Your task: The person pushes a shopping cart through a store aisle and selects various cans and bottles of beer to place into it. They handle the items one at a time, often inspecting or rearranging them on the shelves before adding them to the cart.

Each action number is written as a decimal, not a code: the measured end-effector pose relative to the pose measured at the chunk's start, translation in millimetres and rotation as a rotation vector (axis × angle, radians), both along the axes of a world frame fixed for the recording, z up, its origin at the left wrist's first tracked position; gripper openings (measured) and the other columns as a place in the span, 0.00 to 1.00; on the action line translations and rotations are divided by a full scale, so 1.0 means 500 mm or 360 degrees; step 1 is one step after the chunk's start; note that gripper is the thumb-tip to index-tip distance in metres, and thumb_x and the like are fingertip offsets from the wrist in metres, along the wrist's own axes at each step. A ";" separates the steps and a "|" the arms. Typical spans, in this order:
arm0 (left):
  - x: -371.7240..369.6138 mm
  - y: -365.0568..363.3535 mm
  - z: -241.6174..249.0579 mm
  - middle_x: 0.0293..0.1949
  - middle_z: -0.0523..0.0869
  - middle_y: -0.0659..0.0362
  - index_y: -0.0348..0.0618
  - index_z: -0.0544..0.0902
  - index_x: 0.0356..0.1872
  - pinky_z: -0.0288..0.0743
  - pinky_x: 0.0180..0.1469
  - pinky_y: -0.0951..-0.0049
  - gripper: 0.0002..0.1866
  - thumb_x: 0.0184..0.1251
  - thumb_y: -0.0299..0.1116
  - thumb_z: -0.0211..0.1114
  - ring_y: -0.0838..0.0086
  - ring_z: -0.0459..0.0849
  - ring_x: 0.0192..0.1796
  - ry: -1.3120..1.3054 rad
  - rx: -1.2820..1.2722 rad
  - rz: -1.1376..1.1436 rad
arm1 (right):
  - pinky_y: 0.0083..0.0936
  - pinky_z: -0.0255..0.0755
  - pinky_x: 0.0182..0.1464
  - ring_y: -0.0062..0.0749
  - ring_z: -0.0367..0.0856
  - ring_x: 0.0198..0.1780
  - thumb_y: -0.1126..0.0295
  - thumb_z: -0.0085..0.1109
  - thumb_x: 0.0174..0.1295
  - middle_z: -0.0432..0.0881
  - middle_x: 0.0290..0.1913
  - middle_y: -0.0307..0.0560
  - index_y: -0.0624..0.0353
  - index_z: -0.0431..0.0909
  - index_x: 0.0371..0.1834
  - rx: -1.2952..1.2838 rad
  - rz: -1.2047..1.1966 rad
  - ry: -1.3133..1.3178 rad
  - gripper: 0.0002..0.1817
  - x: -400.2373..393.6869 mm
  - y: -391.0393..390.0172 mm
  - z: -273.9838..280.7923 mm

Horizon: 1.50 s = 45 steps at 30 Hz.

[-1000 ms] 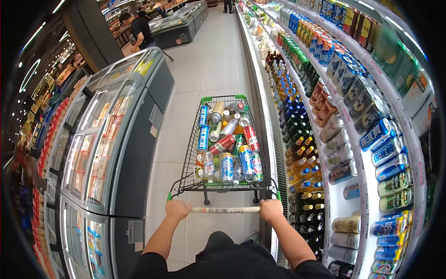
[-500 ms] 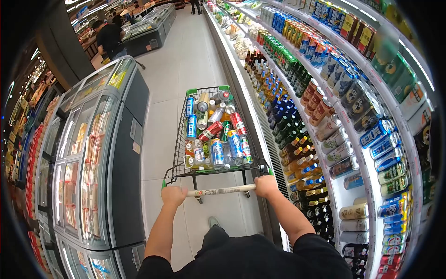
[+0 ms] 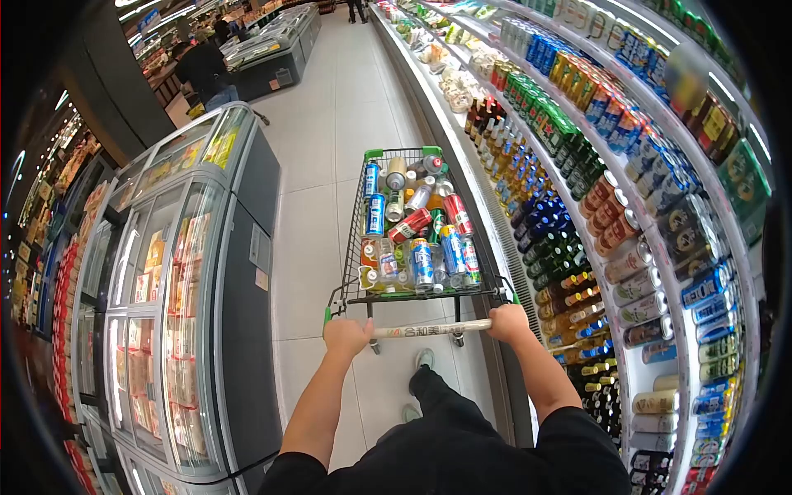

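Both hands wrapped tight round the cart handle (image 3: 431, 329): left hand (image 3: 347, 337) at its left end, right hand (image 3: 508, 322) at its right. The shopping cart (image 3: 417, 227) stands in the aisle between a chest freezer (image 3: 177, 272) and the drinks shelving (image 3: 627, 223), just beside the latter. Piled with cans and bottles (image 3: 421, 239), it likely pushes heavy and turns slowly; the rigid bar is the sound hold.

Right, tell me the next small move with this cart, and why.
Probably ease the cart slightly left. Both the left hand and right hand grip the handle, and the cart's right side runs close along the drinks shelf, while the aisle floor to its left lies open.
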<state>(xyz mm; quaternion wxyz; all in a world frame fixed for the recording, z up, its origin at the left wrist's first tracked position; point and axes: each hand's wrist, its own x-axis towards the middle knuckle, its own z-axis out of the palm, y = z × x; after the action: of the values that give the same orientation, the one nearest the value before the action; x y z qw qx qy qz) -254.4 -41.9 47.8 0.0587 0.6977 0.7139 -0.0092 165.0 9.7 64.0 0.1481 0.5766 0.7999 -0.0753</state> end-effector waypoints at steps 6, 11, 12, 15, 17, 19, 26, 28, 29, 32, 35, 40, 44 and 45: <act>-0.056 0.142 0.001 0.21 0.87 0.50 0.43 0.92 0.24 0.77 0.33 0.52 0.38 0.76 0.62 0.46 0.53 0.87 0.27 -0.0011 -0.0135 -0.0015 | 0.43 0.82 0.44 0.46 0.90 0.39 0.53 0.68 0.53 0.90 0.32 0.48 0.51 0.89 0.30 0.0072 -0.0070 0.0061 0.14 -0.044 0.116 -0.021; -0.112 0.255 0.028 0.24 0.88 0.50 0.43 0.92 0.26 0.77 0.34 0.52 0.37 0.77 0.62 0.46 0.53 0.88 0.29 -0.0010 -0.0298 -0.0072 | 0.42 0.83 0.44 0.45 0.91 0.38 0.55 0.69 0.54 0.90 0.33 0.48 0.53 0.88 0.31 0.0051 -0.0140 0.0092 0.13 -0.104 0.197 -0.024; -0.129 0.276 0.019 0.24 0.88 0.50 0.43 0.92 0.26 0.78 0.34 0.52 0.37 0.77 0.62 0.45 0.54 0.88 0.29 0.0000 -0.0323 -0.0087 | 0.42 0.83 0.44 0.45 0.91 0.37 0.55 0.69 0.53 0.90 0.32 0.48 0.53 0.88 0.31 0.0066 -0.0152 0.0117 0.13 -0.117 0.209 -0.031; -0.177 0.349 0.019 0.25 0.89 0.51 0.43 0.92 0.26 0.78 0.34 0.53 0.37 0.77 0.63 0.46 0.54 0.88 0.30 0.0007 -0.0359 -0.0151 | 0.41 0.82 0.43 0.45 0.90 0.36 0.56 0.68 0.54 0.90 0.31 0.49 0.53 0.88 0.30 0.0095 -0.0161 0.0144 0.13 -0.160 0.250 -0.034; -0.217 0.390 0.020 0.25 0.89 0.51 0.43 0.92 0.26 0.78 0.34 0.53 0.37 0.76 0.63 0.46 0.55 0.88 0.30 0.0022 -0.0384 -0.0203 | 0.41 0.82 0.43 0.45 0.90 0.35 0.56 0.67 0.54 0.90 0.31 0.49 0.53 0.88 0.29 0.0074 -0.0202 0.0147 0.13 -0.200 0.267 -0.034; -0.255 0.427 0.018 0.25 0.89 0.51 0.43 0.92 0.26 0.78 0.34 0.53 0.37 0.76 0.63 0.47 0.56 0.89 0.30 0.0043 -0.0402 -0.0251 | 0.41 0.82 0.43 0.45 0.90 0.36 0.56 0.66 0.55 0.90 0.32 0.49 0.53 0.88 0.28 0.0061 -0.0244 0.0128 0.13 -0.241 0.278 -0.028; -0.413 0.555 0.026 0.20 0.87 0.52 0.43 0.91 0.24 0.78 0.32 0.54 0.35 0.74 0.62 0.50 0.56 0.87 0.26 -0.0029 -0.0252 -0.0494 | 0.45 0.80 0.41 0.48 0.88 0.33 0.59 0.69 0.49 0.87 0.28 0.48 0.54 0.85 0.25 0.0178 -0.0461 0.0107 0.10 -0.407 0.288 -0.050; -0.467 0.589 0.007 0.20 0.87 0.53 0.43 0.91 0.23 0.78 0.32 0.54 0.35 0.73 0.62 0.51 0.56 0.87 0.25 -0.0091 -0.0180 -0.0597 | 0.45 0.80 0.40 0.49 0.88 0.32 0.60 0.69 0.49 0.87 0.27 0.48 0.54 0.85 0.24 0.0287 -0.0514 0.0152 0.10 -0.451 0.279 -0.061; -0.495 0.604 0.005 0.20 0.87 0.53 0.43 0.91 0.23 0.78 0.32 0.55 0.34 0.73 0.62 0.51 0.56 0.87 0.25 -0.0095 -0.0170 -0.0638 | 0.45 0.80 0.40 0.49 0.87 0.32 0.61 0.69 0.49 0.86 0.26 0.49 0.54 0.84 0.23 0.0354 -0.0546 0.0185 0.09 -0.485 0.276 -0.065; -0.571 0.658 0.018 0.21 0.88 0.53 0.45 0.91 0.23 0.79 0.32 0.55 0.34 0.73 0.61 0.51 0.56 0.88 0.26 -0.0096 -0.0149 -0.0760 | 0.45 0.80 0.38 0.50 0.87 0.31 0.62 0.69 0.47 0.85 0.25 0.50 0.54 0.84 0.21 0.0365 -0.0719 0.0131 0.08 -0.589 0.269 -0.057; -0.639 0.712 0.015 0.21 0.88 0.54 0.45 0.92 0.24 0.79 0.33 0.55 0.33 0.73 0.61 0.51 0.57 0.88 0.27 -0.0102 -0.0207 -0.0871 | 0.44 0.80 0.40 0.48 0.88 0.32 0.63 0.67 0.49 0.87 0.27 0.50 0.54 0.85 0.23 0.0255 -0.0846 0.0088 0.07 -0.687 0.265 -0.038; -0.754 0.827 0.017 0.19 0.87 0.53 0.45 0.90 0.19 0.79 0.33 0.57 0.31 0.70 0.60 0.57 0.57 0.86 0.24 -0.0168 -0.0102 -0.1077 | 0.45 0.81 0.41 0.48 0.88 0.35 0.58 0.68 0.50 0.87 0.29 0.49 0.55 0.86 0.25 0.0120 -0.1048 0.0116 0.12 -0.867 0.278 -0.017; -0.825 0.936 0.019 0.20 0.87 0.53 0.45 0.90 0.20 0.80 0.33 0.57 0.31 0.69 0.61 0.57 0.57 0.87 0.25 -0.0065 -0.0149 -0.1215 | 0.45 0.81 0.43 0.48 0.88 0.38 0.52 0.66 0.53 0.88 0.30 0.50 0.54 0.88 0.29 -0.0289 -0.1098 0.0138 0.16 -0.983 0.318 0.005; -0.841 0.968 0.017 0.21 0.88 0.53 0.45 0.91 0.21 0.80 0.34 0.57 0.32 0.70 0.62 0.55 0.57 0.88 0.26 -0.0031 -0.0172 -0.1260 | 0.45 0.82 0.44 0.48 0.88 0.38 0.51 0.65 0.54 0.88 0.31 0.50 0.54 0.89 0.31 -0.0406 -0.1111 0.0145 0.17 -1.006 0.338 0.010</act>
<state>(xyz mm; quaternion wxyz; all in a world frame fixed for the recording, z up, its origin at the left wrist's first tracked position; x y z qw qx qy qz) -674.8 442.2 56.1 0.0940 0.9149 0.3878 -0.0619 -337.9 178.6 68.9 0.1484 0.7876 0.5452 -0.2460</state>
